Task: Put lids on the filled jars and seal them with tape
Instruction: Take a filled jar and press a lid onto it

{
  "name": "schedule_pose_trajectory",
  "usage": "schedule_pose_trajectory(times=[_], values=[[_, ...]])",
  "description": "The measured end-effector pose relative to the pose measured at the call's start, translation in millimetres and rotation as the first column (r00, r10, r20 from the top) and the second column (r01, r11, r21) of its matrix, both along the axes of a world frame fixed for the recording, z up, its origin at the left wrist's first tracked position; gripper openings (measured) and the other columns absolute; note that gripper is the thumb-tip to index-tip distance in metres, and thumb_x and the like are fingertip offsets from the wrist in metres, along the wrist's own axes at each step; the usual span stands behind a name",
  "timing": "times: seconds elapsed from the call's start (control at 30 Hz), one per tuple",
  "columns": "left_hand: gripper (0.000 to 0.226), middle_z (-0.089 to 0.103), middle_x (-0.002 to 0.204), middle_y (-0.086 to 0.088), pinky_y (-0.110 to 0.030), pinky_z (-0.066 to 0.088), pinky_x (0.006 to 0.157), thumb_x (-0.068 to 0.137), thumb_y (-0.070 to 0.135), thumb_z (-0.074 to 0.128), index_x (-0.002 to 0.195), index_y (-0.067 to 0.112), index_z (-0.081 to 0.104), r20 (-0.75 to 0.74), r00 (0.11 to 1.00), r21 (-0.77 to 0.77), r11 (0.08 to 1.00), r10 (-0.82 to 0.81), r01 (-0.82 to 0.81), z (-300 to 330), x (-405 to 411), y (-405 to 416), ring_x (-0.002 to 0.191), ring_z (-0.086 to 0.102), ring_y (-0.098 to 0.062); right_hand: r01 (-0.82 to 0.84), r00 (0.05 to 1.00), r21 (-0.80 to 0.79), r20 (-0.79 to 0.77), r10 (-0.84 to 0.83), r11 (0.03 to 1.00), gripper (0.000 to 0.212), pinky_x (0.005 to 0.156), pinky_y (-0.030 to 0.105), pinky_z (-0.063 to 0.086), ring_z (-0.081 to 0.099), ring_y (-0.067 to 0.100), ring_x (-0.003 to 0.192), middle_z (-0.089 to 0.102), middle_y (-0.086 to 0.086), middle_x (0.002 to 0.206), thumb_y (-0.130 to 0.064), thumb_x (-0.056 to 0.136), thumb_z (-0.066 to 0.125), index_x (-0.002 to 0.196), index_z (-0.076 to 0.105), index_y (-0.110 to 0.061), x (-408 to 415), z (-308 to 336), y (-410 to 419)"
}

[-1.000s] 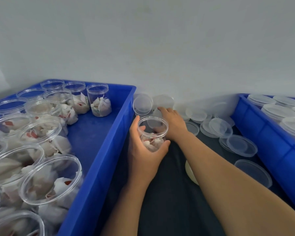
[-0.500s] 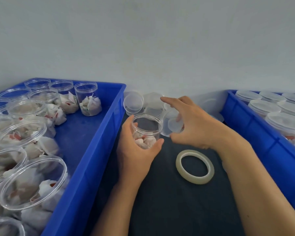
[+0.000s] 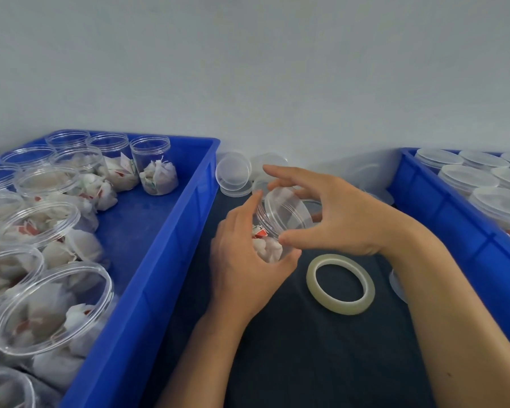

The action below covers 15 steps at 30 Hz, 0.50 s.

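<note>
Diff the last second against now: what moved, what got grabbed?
The right hand left the loose lids by the wall gripping one lid, and now sets it on the mouth of the jar. The left hand keeps holding that jar. The tape roll lies untouched on the dark mat; both blue crates unchanged.

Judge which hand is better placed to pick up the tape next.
Right, probably. The right hand only pinches the lid, and the tape lies just below it. The left hand grips the jar.
</note>
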<state>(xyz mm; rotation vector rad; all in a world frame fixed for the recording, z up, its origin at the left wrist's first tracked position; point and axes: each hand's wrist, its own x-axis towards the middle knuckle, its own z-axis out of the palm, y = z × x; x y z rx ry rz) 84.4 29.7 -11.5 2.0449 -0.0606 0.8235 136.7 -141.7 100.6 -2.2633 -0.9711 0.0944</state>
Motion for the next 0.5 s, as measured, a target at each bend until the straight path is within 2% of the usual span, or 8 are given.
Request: schedule_pose_trajectory(times=[0.13, 0.27, 0.4, 0.5], values=[[0.098, 0.057, 0.137, 0.028, -0.039, 0.055, 0.102, 0.067, 0.044, 0.091, 0.153, 0.048, 0.043, 0.009, 1.000, 0.011, 0.999, -0.030, 0.030, 2.6, -6.1, -4.5, 0.131, 0.055, -0.003, -0.022, 0.999, -0.028, -0.025, 0.021, 0.999, 0.088, 0.100, 0.013, 0.042, 0.041, -0.025, 0.131, 0.048, -0.044, 0.143, -0.039, 0.078, 0.080, 0.153, 0.038, -0.059, 0.3, -0.3, -1.9], [0.097, 0.056, 0.133, 0.033, -0.034, 0.056, 0.100, 0.066, 0.045, 0.087, 0.150, 0.054, 0.040, -0.001, 0.999, 0.008, 0.999, -0.047, 0.047, 4.6, -7.7, -4.6, 0.128, 0.055, 0.000, -0.034, 0.998, -0.038, -0.060, 0.032, 0.999, 0.081, 0.106, 0.019, 0.042, 0.042, -0.019, 0.135, 0.049, -0.041, 0.144, -0.040, 0.077, 0.077, 0.151, 0.046, -0.053, 2.8, -1.9, -2.8], [0.093, 0.057, 0.128, 0.031, -0.040, 0.059, 0.096, 0.064, 0.051, 0.083, 0.149, 0.053, 0.044, -0.023, 0.998, 0.034, 0.997, -0.063, 0.064, 6.5, -8.7, -5.1, 0.122, 0.059, -0.004, -0.063, 0.994, -0.031, -0.087, 0.060, 0.998, 0.075, 0.104, 0.021, 0.045, 0.046, -0.016, 0.134, 0.053, -0.038, 0.140, -0.031, 0.081, 0.080, 0.147, 0.052, -0.052, 4.9, -2.5, -7.4], [0.093, 0.058, 0.128, 0.030, -0.041, 0.058, 0.096, 0.064, 0.058, 0.079, 0.149, 0.052, 0.043, -0.030, 0.997, 0.055, 0.996, -0.075, 0.076, 8.0, -10.5, -4.7, 0.122, 0.059, -0.003, -0.090, 0.989, -0.015, -0.115, 0.088, 0.996, 0.074, 0.110, 0.028, 0.046, 0.049, -0.010, 0.136, 0.056, -0.034, 0.141, -0.021, 0.084, 0.081, 0.147, 0.054, -0.050, 5.7, -2.8, -10.1]])
